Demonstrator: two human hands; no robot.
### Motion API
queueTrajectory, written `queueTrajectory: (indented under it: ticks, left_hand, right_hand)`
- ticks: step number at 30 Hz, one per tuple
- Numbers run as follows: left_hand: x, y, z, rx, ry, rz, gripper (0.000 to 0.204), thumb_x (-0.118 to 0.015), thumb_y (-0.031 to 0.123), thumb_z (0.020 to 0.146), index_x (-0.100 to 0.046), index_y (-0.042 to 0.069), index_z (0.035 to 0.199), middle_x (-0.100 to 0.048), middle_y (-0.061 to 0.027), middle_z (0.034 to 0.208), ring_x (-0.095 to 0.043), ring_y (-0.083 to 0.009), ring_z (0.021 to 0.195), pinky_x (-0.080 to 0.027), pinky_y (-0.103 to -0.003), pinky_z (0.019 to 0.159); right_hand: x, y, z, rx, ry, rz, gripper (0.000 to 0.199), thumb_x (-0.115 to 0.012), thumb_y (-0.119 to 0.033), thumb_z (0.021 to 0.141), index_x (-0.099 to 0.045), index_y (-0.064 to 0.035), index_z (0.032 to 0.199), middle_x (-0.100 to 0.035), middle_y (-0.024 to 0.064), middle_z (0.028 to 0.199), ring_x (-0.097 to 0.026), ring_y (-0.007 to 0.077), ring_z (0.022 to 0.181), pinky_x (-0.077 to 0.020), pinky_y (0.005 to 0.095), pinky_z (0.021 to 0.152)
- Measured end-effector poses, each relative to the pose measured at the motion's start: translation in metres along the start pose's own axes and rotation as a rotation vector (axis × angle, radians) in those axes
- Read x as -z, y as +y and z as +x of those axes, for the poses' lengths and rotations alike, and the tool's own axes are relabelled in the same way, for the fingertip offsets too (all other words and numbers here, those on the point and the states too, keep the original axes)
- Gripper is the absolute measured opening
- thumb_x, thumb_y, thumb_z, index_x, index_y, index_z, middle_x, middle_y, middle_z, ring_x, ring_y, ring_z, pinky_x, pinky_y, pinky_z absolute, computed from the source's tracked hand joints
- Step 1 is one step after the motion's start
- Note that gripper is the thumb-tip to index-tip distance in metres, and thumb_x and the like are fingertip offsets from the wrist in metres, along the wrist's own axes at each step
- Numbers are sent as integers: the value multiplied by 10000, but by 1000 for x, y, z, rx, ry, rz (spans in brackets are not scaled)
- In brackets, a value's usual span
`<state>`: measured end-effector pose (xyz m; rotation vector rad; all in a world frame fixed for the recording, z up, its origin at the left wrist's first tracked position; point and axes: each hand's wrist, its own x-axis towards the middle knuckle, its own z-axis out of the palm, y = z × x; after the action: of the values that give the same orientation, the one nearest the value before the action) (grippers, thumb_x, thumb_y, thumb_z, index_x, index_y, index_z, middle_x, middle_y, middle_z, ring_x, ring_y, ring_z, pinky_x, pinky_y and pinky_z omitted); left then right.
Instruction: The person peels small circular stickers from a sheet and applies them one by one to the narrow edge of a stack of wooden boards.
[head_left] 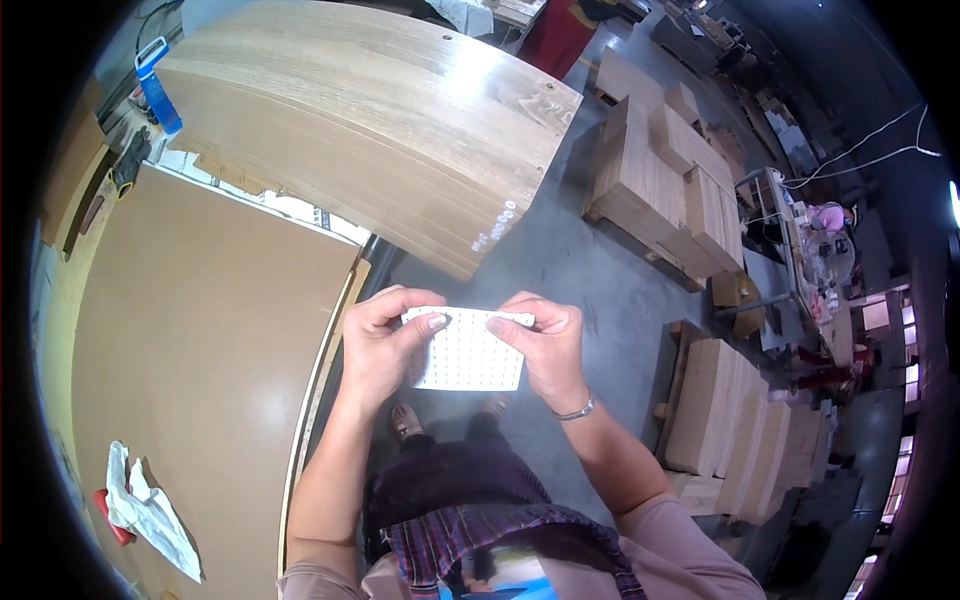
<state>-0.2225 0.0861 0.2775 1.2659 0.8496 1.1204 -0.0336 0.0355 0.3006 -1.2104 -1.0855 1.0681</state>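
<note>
A white sheet printed with rows of small dark marks (468,358) is stretched between my two hands, above the floor and in front of my body. My left hand (385,335) pinches its upper left corner, thumb on top. At the upper right corner, my right hand (545,338) is closed on it the same way. The sheet's top edge looks folded or rolled over between the thumbs. Beyond my hands lies a stack of wood-grain panels (370,75), with several small pale marks (495,228) near its closest corner.
To my left is a large brown board (200,300), bearing a crumpled white cloth or paper (150,510) and a red-handled object (113,518). A blue bottle (158,98) stands at the far left. More panel stacks (660,190) rest on pallets to the right, across grey floor (540,260).
</note>
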Motion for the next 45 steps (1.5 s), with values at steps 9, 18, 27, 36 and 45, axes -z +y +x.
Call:
queueTrajectory:
  ticks: [9,18,27,36,45]
  left_hand:
    - [1,-15,8,62,-10,-44,88,-720,14,805,-718,-18,887,-649,-54,794,-616,-121,746,-470,-255,668]
    - [2,-45,10,91,67,-110,51,-719,0,812,-700,-32,847,-646,-44,795,-604,-104,735,-464,-232,658]
    - [1,-65,-6,-229,136,45,119,-709,-45,750,-702,-6,862,-666,-73,804,-598,-180,775,-481,-300,658]
    - [-8,-68,-21,-225,172,41,127,-697,-66,751,-702,-8,864,-661,-81,837,-609,-186,792,-498,-300,671]
    - [-16,-73,-31,-246,217,-21,137,-676,-90,758,-704,-10,865,-653,-85,873,-632,-181,808,-510,-292,699]
  right_hand:
    - [2,19,5,-8,62,-85,57,-732,25,806,-694,68,807,-663,64,762,-603,85,658,-453,214,561]
    - [4,34,14,-34,18,-236,62,-753,14,782,-699,39,802,-674,48,761,-591,78,636,-436,216,545]
    - [14,38,18,423,-140,-628,265,-752,133,672,-697,10,900,-680,107,845,-627,146,753,-469,241,624]
    - [27,46,15,416,-250,-526,309,-740,150,680,-686,19,955,-661,116,910,-622,141,776,-474,235,635]
    - [28,44,11,372,-244,-505,279,-723,158,698,-687,35,945,-653,112,921,-616,134,797,-483,234,659]
